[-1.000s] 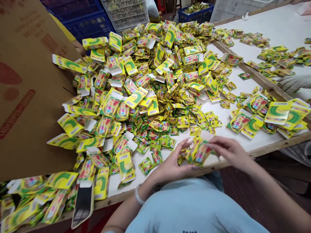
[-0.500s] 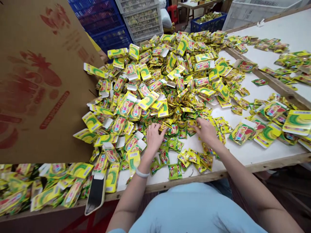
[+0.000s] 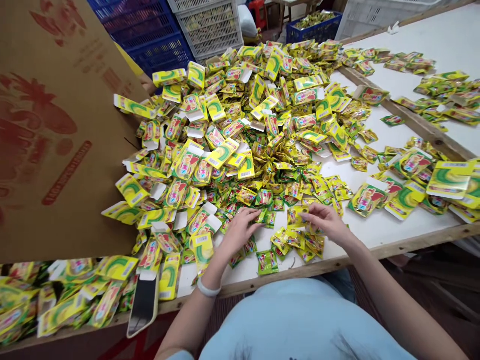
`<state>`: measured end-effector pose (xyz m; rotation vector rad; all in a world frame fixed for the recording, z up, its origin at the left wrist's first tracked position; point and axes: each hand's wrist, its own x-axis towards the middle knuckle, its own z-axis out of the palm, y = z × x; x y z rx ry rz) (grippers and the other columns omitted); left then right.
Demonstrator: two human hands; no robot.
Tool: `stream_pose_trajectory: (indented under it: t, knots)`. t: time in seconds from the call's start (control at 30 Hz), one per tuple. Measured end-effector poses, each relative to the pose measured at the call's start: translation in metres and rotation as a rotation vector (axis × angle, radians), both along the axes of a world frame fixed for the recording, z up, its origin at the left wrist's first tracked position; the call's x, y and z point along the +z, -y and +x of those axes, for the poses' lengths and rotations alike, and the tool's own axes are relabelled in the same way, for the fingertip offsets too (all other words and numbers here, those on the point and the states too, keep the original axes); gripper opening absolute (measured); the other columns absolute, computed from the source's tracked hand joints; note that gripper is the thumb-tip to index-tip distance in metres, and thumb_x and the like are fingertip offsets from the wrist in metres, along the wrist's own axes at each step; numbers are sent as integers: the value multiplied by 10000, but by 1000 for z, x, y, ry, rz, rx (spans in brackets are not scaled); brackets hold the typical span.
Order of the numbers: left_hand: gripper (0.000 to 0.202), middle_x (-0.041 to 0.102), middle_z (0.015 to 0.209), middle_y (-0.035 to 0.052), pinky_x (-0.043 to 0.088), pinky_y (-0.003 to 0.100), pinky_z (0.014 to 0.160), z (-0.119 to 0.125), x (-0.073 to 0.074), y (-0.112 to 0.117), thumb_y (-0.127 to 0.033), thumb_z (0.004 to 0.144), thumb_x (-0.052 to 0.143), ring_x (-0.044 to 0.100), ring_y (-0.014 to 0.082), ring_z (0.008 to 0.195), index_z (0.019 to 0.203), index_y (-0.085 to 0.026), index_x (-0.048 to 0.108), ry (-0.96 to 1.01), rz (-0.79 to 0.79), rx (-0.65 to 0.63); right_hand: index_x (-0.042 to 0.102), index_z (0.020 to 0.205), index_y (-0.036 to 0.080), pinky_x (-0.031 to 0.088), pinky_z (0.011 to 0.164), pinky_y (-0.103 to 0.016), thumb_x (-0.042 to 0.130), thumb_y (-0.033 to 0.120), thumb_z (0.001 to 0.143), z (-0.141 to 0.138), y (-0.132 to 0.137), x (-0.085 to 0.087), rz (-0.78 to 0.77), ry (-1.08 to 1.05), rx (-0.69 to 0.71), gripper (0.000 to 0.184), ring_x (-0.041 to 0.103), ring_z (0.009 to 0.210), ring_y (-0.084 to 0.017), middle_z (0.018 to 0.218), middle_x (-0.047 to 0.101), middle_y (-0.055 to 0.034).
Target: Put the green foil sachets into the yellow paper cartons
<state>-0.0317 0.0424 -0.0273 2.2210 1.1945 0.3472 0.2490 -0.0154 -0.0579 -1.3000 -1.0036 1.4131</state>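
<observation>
A big heap of small yellow-green sachets (image 3: 277,165) and flat yellow cartons (image 3: 221,152) covers the white table (image 3: 375,230). My left hand (image 3: 240,230) lies palm down on loose sachets at the heap's near edge, its fingers spread and reaching a green sachet (image 3: 268,217). My right hand (image 3: 326,222) sits just to the right, its fingertips pinched on a yellow sachet (image 3: 296,217) that rests among others by the front edge. A white bracelet (image 3: 208,289) circles my left wrist.
A large brown cardboard sheet (image 3: 56,140) stands at the left. A phone (image 3: 144,305) overhangs the table's front edge. A wooden rail (image 3: 423,131) divides this table from another with more packets. Blue and white crates (image 3: 180,30) stand behind. More cartons (image 3: 446,177) lie at the right.
Both hands pulled back from the heap toward the front edge, dragging sachets nearer. A second ago they held a bundle of sachets together above the edge.
</observation>
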Motion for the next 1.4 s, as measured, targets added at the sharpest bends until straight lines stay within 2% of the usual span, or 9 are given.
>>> stream_pose_trajectory:
  t: [0.1, 0.23, 0.6, 0.73, 0.87, 1.0, 1.13, 1.27, 1.4]
  knots:
    - [266, 691, 870, 56, 466, 334, 851, -1, 10, -6, -409, 880, 604, 579, 218, 891, 847, -176, 728, 230, -236, 93, 578, 737, 192, 512, 624, -242, 763, 499, 749, -18, -1, -4, 85, -1, 76, 358, 624, 761, -138, 928, 634, -30]
    - [466, 477, 546, -20, 358, 244, 589, 7, 18, -3, -533, 830, 604, 411, 130, 587, 547, -164, 582, 442, -398, 238, 585, 718, 181, 517, 849, -293, 751, 508, 750, -47, -8, 2, 131, -15, 126, 368, 560, 1174, -219, 1260, 563, -87]
    - [356, 561, 624, -24, 382, 231, 572, 33, 10, 15, -514, 735, 711, 453, 111, 587, 733, -164, 648, 778, -286, 646, 580, 695, 198, 528, 847, -320, 755, 457, 747, -65, 2, 20, 130, -59, 66, 317, 556, 1171, -237, 1108, 653, -94]
    - [322, 610, 666, -4, 430, 238, 610, 41, 7, 22, -477, 731, 731, 509, 122, 625, 701, -167, 647, 802, -261, 641, 590, 732, 203, 526, 724, -282, 685, 421, 824, -68, 6, 29, 269, 138, 7, 255, 598, 956, -195, 1025, 613, -81]
    - [291, 610, 684, -4, 438, 232, 586, 41, 3, 26, -444, 745, 738, 502, 115, 606, 718, -164, 664, 827, -309, 597, 533, 692, 208, 452, 584, -248, 589, 375, 884, -64, 4, 42, 363, 301, 36, 260, 523, 668, -148, 737, 541, -16]
    - [310, 568, 645, -22, 432, 226, 554, 34, 0, 23, -465, 769, 709, 493, 115, 582, 703, -172, 631, 918, -315, 715, 519, 680, 209, 431, 553, -247, 565, 362, 882, -47, 4, 43, 325, 371, 97, 257, 490, 582, -137, 633, 521, 10]
    - [322, 647, 715, 22, 452, 244, 652, 31, 8, 20, -475, 779, 701, 581, 146, 692, 708, -167, 639, 853, -77, 773, 548, 701, 210, 497, 639, -275, 598, 384, 883, -30, 8, 28, 278, 375, 94, 257, 591, 769, -182, 800, 604, -42]
    - [420, 554, 599, -33, 341, 202, 500, 43, 21, 23, -542, 774, 707, 419, 83, 510, 654, -175, 540, 900, -53, 787, 572, 731, 209, 524, 863, -341, 672, 409, 847, -44, 7, 15, 297, 145, 0, 252, 559, 1176, -239, 1221, 595, -98]
    - [472, 439, 543, -69, 304, 191, 468, 56, 30, 36, -597, 769, 705, 347, 69, 485, 668, -179, 510, 988, -168, 739, 565, 724, 202, 544, 782, -299, 694, 435, 821, -76, 2, 22, 265, 8, -93, 283, 626, 1010, -206, 1094, 639, -77]
